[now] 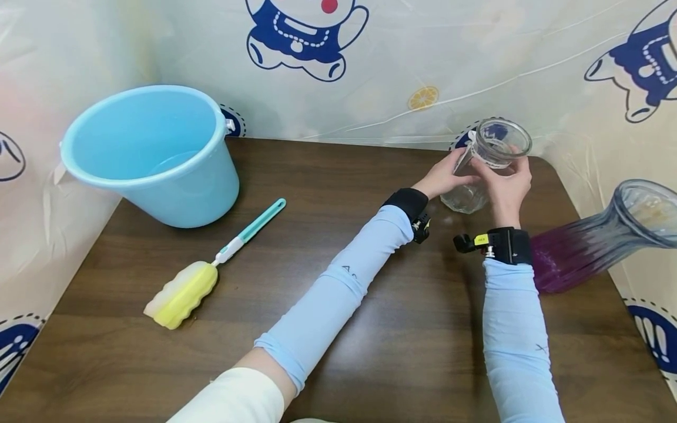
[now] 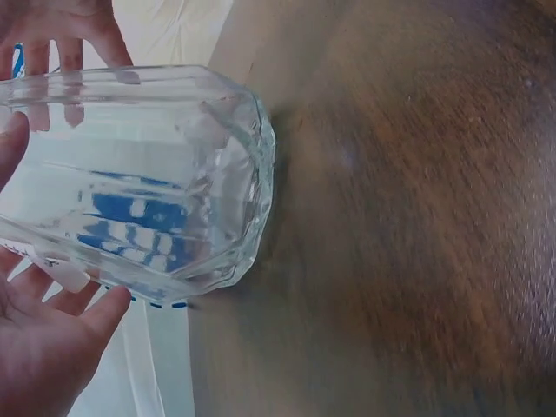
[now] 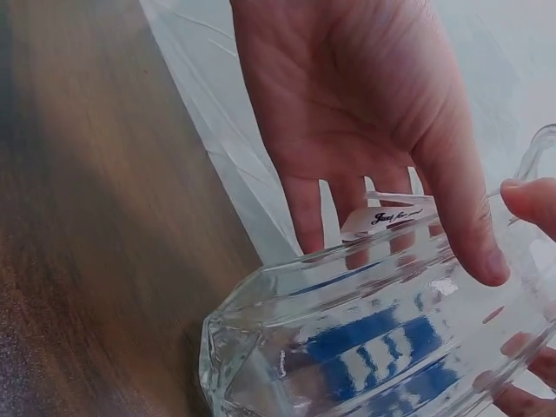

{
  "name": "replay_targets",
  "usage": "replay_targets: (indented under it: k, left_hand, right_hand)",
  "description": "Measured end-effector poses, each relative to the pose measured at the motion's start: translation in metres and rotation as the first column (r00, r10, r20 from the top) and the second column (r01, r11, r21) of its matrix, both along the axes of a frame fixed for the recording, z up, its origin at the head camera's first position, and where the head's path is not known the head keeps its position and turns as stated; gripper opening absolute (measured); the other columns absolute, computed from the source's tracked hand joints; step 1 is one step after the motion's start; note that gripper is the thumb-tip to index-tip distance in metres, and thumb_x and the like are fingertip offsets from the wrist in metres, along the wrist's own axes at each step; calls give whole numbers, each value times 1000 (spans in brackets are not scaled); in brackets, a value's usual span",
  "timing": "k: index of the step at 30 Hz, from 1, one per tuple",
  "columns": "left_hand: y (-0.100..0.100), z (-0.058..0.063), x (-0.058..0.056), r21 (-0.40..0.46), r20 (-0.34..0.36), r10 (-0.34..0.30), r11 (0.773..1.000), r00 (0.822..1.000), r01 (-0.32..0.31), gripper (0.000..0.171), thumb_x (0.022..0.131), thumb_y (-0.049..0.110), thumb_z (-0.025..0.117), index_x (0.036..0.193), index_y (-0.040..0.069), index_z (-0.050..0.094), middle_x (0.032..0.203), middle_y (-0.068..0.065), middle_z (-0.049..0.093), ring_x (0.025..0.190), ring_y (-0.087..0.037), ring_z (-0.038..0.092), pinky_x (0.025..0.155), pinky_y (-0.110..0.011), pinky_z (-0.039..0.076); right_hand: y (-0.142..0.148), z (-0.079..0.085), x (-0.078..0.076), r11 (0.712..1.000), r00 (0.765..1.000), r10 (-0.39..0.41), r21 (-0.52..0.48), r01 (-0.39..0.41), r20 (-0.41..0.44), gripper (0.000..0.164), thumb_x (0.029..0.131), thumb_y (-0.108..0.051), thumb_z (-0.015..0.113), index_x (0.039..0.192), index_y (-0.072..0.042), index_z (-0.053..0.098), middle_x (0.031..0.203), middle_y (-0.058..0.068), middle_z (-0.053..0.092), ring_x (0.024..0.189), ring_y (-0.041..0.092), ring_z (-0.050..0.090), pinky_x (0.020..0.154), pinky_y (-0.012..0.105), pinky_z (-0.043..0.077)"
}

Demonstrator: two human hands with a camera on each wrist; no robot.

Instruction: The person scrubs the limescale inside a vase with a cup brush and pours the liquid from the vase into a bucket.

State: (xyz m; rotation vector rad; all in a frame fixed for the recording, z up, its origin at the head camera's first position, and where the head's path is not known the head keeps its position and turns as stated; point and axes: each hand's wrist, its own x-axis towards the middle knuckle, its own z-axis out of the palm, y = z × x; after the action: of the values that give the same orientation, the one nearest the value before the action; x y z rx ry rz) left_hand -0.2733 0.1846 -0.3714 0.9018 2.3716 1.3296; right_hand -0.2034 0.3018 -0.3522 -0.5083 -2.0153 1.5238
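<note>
Both hands hold a clear, faceted glass vase (image 1: 465,197) by its upper part, near the far right of the table. My left hand (image 1: 448,176) grips its left side and my right hand (image 1: 506,187) its right side near the neck. The round, thick mouth faces up in the head view. A small white tag (image 3: 391,217) with black script hangs against the glass. In the left wrist view the vase's angular base (image 2: 248,174) is right at the wooden tabletop. Blue print shows through the glass.
A ribbed vase (image 1: 576,252), purple low down and greyish above, stands right of the right forearm. At the left are a light-blue bucket (image 1: 206,182) and a sponge brush (image 1: 185,294) with a teal-and-white handle. A printed plastic sheet (image 1: 370,94) covers the walls behind the table (image 1: 338,176).
</note>
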Motion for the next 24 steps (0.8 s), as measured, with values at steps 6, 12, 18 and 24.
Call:
replay_targets:
  k: [6,12,18,24]
  left_hand:
    - [-9,7,-1,13,-1,-53,999,999,53,82,84,31,64,145,13,13,147,-3,24,132,-9,27,100,-14,26]
    - [-20,24,-6,48,-43,-123,991,991,125,85,81,31,68,145,17,14,145,0,28,128,-3,29,98,-11,24]
    - [-36,51,0,103,-11,-205,973,979,205,93,77,27,72,145,18,9,144,1,28,127,-1,27,97,-9,22]
    - [-59,90,19,170,-7,-277,946,961,274,96,74,13,74,144,8,9,142,-9,32,126,-6,33,96,-7,23]
  right_hand:
    - [-2,6,3,999,1000,-1,43,1,-15,66,62,-24,83,122,-24,55,117,-2,56,95,9,53,80,22,39]
    - [-17,33,15,996,995,62,-64,-67,-82,63,60,-13,83,117,-17,57,110,-1,59,93,11,55,75,22,41]
    - [-34,62,33,991,985,135,11,-134,-110,58,63,-11,80,116,-15,58,111,2,60,86,10,57,66,19,43]
    - [-40,77,38,974,978,182,155,-165,-104,55,66,-14,78,117,-15,59,112,1,60,84,10,57,65,17,44]
